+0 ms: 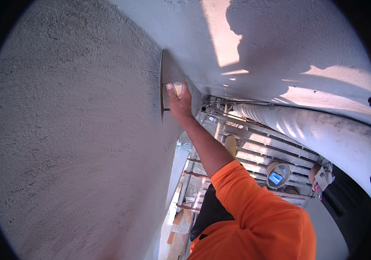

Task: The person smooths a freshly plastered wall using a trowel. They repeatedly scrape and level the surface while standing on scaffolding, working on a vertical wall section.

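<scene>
My right hand (pixel 180 102), its arm in an orange sleeve, is closed round the pale handle (pixel 178 88) of a plastering trowel. Edge-on to the view, the thin grey blade (pixel 168 69) lies at the rough grey plastered wall (pixel 72 121) on my left, close to the inside corner. My thumb rests along the left of the handle and the fingers wrap its other side. My left hand is out of view.
Below is a slatted scaffold platform (pixel 259 139) with my yellowish boot (pixel 230 145) on it. A bucket (pixel 284 170) holding something blue stands there. A thick white pipe (pixel 311 125) runs along the second wall (pixel 276 43), which carries shadows and sunlit patches.
</scene>
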Demonstrator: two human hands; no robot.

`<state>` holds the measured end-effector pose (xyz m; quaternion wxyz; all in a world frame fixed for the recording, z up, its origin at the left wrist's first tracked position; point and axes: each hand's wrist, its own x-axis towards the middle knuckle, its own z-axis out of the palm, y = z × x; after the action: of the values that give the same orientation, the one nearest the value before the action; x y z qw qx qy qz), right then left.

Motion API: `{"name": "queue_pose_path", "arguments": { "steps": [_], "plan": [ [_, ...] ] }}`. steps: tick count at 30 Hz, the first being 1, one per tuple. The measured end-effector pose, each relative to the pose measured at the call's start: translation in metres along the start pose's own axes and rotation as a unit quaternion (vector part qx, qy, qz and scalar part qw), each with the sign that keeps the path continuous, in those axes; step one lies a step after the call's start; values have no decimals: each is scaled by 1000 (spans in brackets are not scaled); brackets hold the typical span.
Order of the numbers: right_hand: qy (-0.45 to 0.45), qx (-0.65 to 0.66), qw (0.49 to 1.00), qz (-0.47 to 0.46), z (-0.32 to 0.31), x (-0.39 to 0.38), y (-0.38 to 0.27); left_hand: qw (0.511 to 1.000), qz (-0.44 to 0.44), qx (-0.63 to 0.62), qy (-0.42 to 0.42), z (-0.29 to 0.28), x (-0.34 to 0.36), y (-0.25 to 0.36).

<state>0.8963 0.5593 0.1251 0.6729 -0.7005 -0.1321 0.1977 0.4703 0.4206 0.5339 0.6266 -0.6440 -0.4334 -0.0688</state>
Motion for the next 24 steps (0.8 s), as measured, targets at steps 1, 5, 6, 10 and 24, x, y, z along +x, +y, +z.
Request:
{"name": "queue_pose_path", "arguments": {
  "steps": [1,5,6,10,24],
  "plan": [
    [-34,68,985,157,-3,2,8,1000,-4,0,2,-1,1,1],
    [-65,4,934,351,-24,-14,34,1000,-25,6,11,-7,7,4],
    [-69,-23,944,322,-34,-22,31,1000,-27,2,12,-8,9,3],
    [-191,-64,972,118,-90,-49,-29,998,-56,-31,9,-10,13,-8],
    [-105,-221,806,-539,-225,-8,-538,972,-149,-175,38,4,-23,-31]
  ]
}}
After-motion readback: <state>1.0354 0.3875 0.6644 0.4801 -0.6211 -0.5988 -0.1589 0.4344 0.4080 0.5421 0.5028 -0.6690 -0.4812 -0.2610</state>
